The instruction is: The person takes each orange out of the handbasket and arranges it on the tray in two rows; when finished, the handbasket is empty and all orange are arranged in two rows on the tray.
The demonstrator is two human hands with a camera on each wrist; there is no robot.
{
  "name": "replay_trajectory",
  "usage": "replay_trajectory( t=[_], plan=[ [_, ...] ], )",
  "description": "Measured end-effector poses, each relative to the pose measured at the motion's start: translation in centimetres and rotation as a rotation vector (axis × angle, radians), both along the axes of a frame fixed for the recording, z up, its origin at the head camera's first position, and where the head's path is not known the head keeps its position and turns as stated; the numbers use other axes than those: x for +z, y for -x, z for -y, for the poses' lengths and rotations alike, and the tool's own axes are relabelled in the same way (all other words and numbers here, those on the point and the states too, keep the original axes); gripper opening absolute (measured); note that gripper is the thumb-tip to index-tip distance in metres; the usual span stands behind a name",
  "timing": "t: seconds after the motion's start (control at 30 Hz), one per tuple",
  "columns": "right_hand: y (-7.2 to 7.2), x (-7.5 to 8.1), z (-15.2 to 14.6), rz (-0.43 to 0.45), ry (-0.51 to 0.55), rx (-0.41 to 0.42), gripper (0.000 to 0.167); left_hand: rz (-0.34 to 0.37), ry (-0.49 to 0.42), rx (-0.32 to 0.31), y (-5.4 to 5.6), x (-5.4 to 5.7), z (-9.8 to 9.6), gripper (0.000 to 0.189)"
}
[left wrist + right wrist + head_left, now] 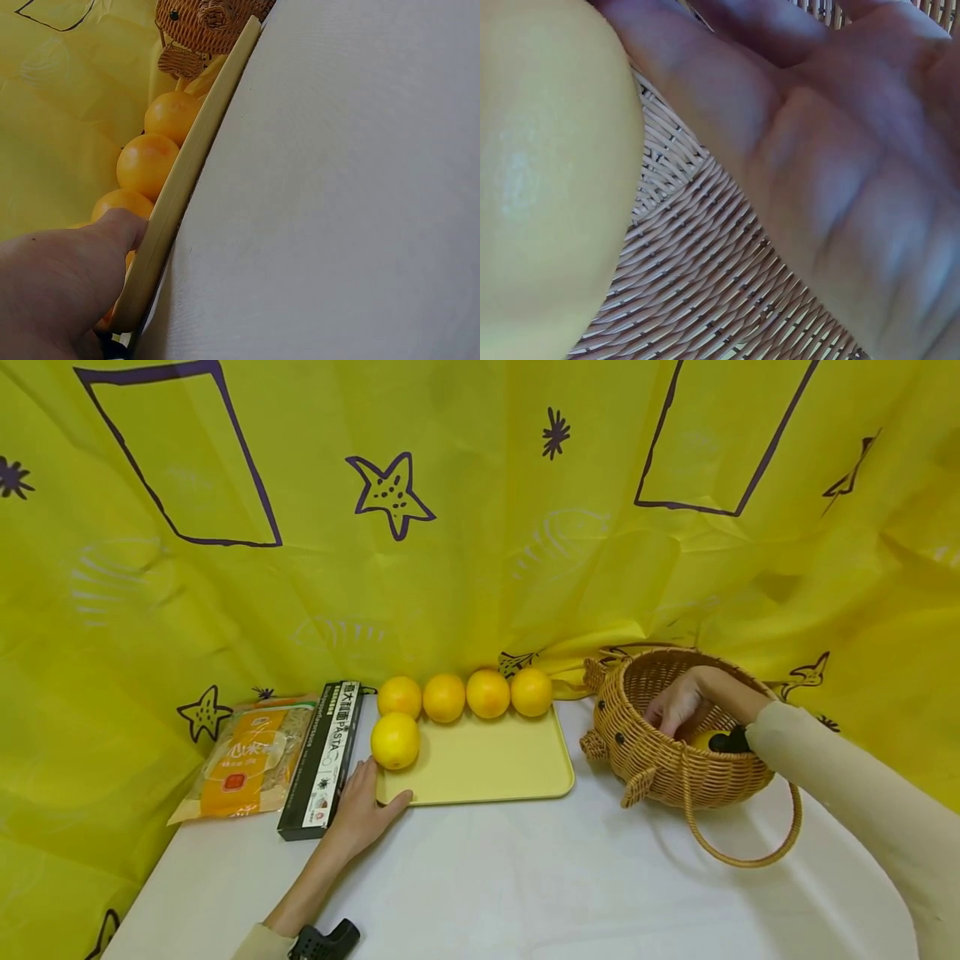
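My left hand (362,814) rests at the front left corner of a pale yellow tray (495,764), its thumb (124,225) over the rim and its fingers along the left side. Several oranges (444,697) line the tray's back edge, and one more orange (395,741) sits in front of the leftmost. My right hand (678,700) reaches into a wicker basket (660,768) with an animal face; its fingertips are hidden. Close to that wrist lies a yellow-orange round fruit (547,180) inside the basket, apart from the visible palm (832,180).
Left of the tray lie a black and white pasta box (324,764) and an orange-labelled food bag (251,760). The basket's handle (742,862) hangs toward the front. Behind everything is a yellow printed curtain (480,568); a white cloth (525,877) covers the table.
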State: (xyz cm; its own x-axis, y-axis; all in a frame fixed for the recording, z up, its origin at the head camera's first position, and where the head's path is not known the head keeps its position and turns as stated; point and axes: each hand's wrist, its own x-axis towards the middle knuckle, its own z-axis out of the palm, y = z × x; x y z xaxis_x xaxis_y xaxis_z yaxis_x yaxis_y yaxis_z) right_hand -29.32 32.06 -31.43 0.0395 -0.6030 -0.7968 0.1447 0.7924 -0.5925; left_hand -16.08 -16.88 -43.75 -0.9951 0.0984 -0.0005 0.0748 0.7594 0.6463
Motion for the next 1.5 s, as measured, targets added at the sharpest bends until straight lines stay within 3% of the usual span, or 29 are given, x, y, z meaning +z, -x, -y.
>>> replay_trajectory(
  t=[0.37, 0.63, 0.83, 1.0, 1.3, 1.5],
  plan=[
    [-0.6, 0.4, 0.0, -0.069, -0.081, -0.050, 0.027, -0.002, -0.009, -0.007, -0.1, -0.3, -0.2, 0.091],
    [-0.6, 0.2, -0.6, -0.064, -0.012, -0.018, 0.022, -0.005, -0.010, -0.008, 0.0, -0.5, -0.4, 0.091],
    [-0.7, 1.3, -1.8, -0.156, 0.010, -0.058, 0.034, -0.015, -0.006, -0.008, 0.0, -0.6, -0.5, 0.091],
    [-0.9, 2.8, -3.0, -0.239, -0.013, -0.139, 0.047, 0.003, 0.000, -0.010, 0.1, -0.6, -0.5, 0.092],
    [-1.3, 5.1, -5.8, -0.307, 0.189, -0.322, 0.037, 0.018, 0.005, -0.012, 0.3, -0.4, -0.3, 0.094],
    [-2.3, 7.2, -7.9, -0.439, 0.410, -0.365, 0.047, 0.011, 0.012, -0.020, 0.4, -0.3, -0.2, 0.093]
  ],
)
